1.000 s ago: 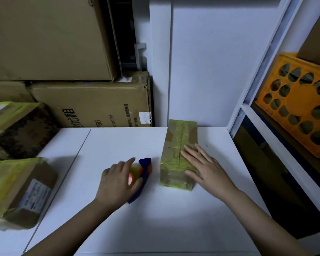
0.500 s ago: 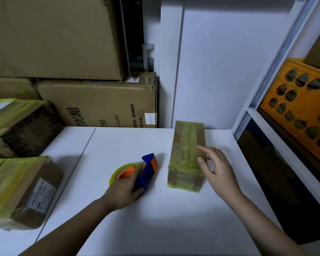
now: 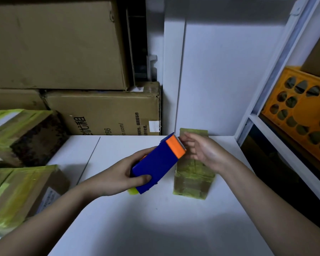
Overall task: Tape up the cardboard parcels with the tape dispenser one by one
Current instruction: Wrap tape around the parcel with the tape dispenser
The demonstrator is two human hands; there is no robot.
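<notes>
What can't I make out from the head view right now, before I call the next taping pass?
- Tape end: right hand fingers sit at the tape dispenser blade; too small to tell if tape is pinched.
- Tape roll: hidden behind the dispenser and left hand.
- Small parcel: middle covered by the right hand.
- Left parcels: cut off by the frame edge.

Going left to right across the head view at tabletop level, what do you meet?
Taped parcels at the left edge → left hand → tape dispenser it grips → right hand, fingertips at the dispenser's toothed end → small taped parcel → white shelf frame → orange crate.
</notes>
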